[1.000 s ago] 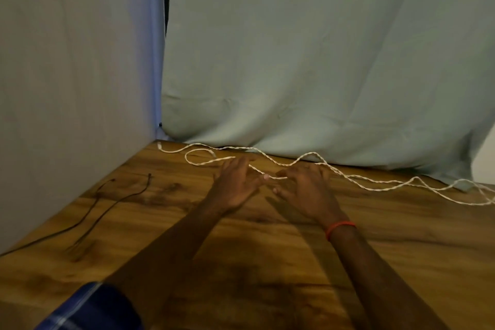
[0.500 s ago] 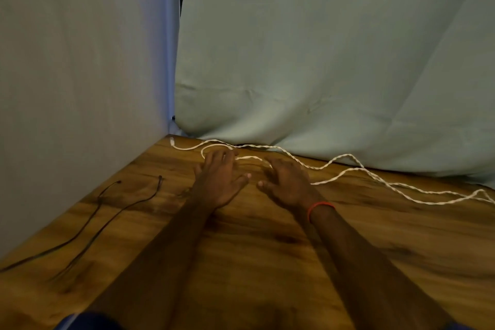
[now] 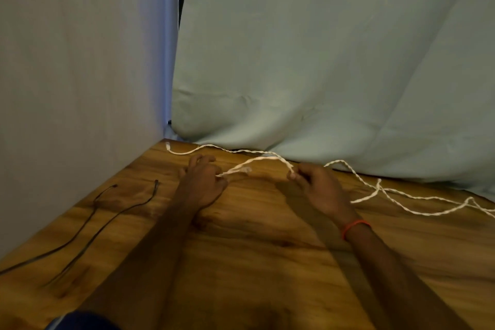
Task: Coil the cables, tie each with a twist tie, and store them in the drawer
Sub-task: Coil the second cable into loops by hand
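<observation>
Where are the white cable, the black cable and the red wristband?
white cable (image 3: 267,157): head view, its raised middle stretch.
black cable (image 3: 156,184): head view, its rightmost tip.
red wristband (image 3: 355,225): head view, band's middle.

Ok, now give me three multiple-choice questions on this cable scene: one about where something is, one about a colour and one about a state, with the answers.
1. Where does the black cable lie on the table?
A. To the left of the left hand
B. Inside a drawer
C. Draped over the curtain

2. What colour is the band on the wrist of the right hand?
A. Blue
B. Red
C. Green

3. What state is the white cable in?
A. Coiled and tied
B. Lying untouched
C. Uncoiled, pinched by both hands

Answers:
1 A: it runs along the table's left side, beyond the left hand.
2 B: the band shows red.
3 C: each hand pinches it, and the rest trails loose to the right.
</observation>
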A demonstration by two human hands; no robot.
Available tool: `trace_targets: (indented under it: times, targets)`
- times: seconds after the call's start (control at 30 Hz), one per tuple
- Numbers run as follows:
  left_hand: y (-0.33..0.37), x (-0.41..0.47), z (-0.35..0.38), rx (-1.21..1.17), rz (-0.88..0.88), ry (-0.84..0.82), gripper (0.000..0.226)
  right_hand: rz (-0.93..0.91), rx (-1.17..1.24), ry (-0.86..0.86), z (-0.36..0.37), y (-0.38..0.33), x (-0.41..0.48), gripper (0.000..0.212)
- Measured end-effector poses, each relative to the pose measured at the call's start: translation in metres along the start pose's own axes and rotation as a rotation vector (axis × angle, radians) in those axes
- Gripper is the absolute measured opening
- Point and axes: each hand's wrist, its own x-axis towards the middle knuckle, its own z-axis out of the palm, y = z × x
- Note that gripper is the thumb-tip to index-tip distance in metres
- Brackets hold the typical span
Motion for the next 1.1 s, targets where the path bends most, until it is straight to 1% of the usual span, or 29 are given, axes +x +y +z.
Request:
trace_targets:
  times: [0.07,0.13,0.2,0.27,0.33,0.43,0.5,0.6,0.67,0.8,0.87,0.93,1.0,1.1]
  targets:
    - [0.002,0.002,0.000,-0.174,0.044,0.071,0.035,0.062,0.084,0.123,-0.031,0.003,-0.005,0.017]
    - [0.011,0.000,-0.002,-0.418,0.070,0.137,0.031,0.104,0.110,0.270,-0.054,0.007,-0.015,0.015]
    - [0.024,-0.004,-0.005,-0.711,0.054,0.094,0.027,0.161,0.130,0.395,-0.064,0.016,-0.026,0.015]
    - [0.035,-0.010,-0.007,-1.029,0.029,-0.015,0.030,0.204,0.139,0.460,-0.065,0.023,-0.032,0.015]
    - [0.043,-0.012,-0.009,-1.317,-0.021,-0.119,0.028,0.191,0.074,0.468,-0.064,0.029,-0.035,0.015]
    - [0.055,-0.013,-0.014,-1.611,-0.160,-0.253,0.017,0.151,-0.126,0.427,-0.062,0.032,-0.039,0.014]
    - [0.063,-0.015,-0.017,-1.818,-0.218,-0.323,0.016,0.161,-0.276,0.341,-0.060,0.034,-0.040,0.017]
    - [0.069,-0.017,-0.024,-2.026,-0.181,-0.348,0.027,0.126,-0.487,0.197,-0.052,0.030,-0.042,0.024]
    - [0.074,-0.018,-0.028,-2.093,-0.121,-0.344,0.038,0.089,-0.515,0.084,-0.051,0.022,-0.043,0.028]
    - [0.085,-0.019,-0.032,-2.093,-0.059,-0.251,0.034,-0.076,-0.538,-0.103,-0.052,-0.002,-0.048,0.029]
    - [0.090,-0.019,-0.031,-1.995,-0.010,-0.165,0.031,-0.148,-0.543,-0.166,-0.053,-0.012,-0.050,0.028]
    - [0.096,-0.021,-0.027,-1.845,0.039,-0.078,0.030,-0.243,-0.552,-0.214,-0.052,-0.017,-0.051,0.029]
    - [0.101,-0.024,-0.022,-1.686,0.090,-0.024,0.031,-0.331,-0.548,-0.220,-0.050,-0.021,-0.053,0.032]
    - [0.106,-0.030,-0.016,-1.469,0.174,0.035,0.035,-0.432,-0.514,-0.180,-0.047,-0.024,-0.053,0.034]
